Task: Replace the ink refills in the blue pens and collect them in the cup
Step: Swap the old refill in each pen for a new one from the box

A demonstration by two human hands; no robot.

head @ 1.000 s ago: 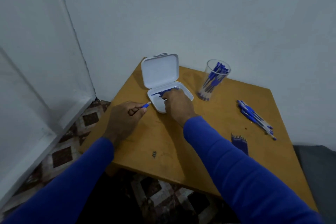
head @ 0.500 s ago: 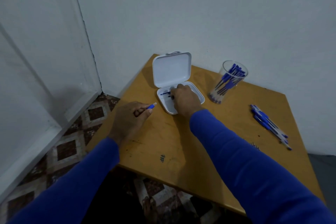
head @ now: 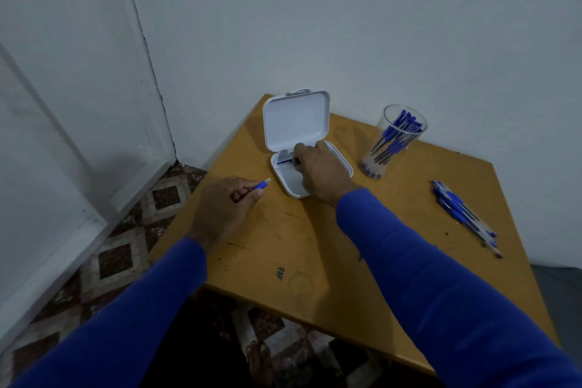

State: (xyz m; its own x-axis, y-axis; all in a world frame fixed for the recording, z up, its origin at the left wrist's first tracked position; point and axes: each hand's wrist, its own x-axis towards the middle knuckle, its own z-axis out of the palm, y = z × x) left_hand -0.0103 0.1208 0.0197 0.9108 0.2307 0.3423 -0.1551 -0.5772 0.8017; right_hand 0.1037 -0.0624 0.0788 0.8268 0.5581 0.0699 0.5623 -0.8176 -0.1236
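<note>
My left hand (head: 225, 208) is clenched round one blue pen (head: 262, 184), held just above the wooden table (head: 315, 249); only its blue end and pale tip show past my fingers, and its long axis points right, toward the white case (head: 302, 151); that one case lies open, lid tilted up against the wall, with at least one thin blue refill (head: 284, 162) in its tray; my right hand (head: 321, 168) reaches into the tray, fingers curled at the refill, though whether they pinch it I cannot tell; further right stands one clear cup (head: 395, 142) holding several blue pens upright; rightmost, a small pile of loose pens (head: 464, 216) lies flat, slanting toward the table's near right edge.
</note>
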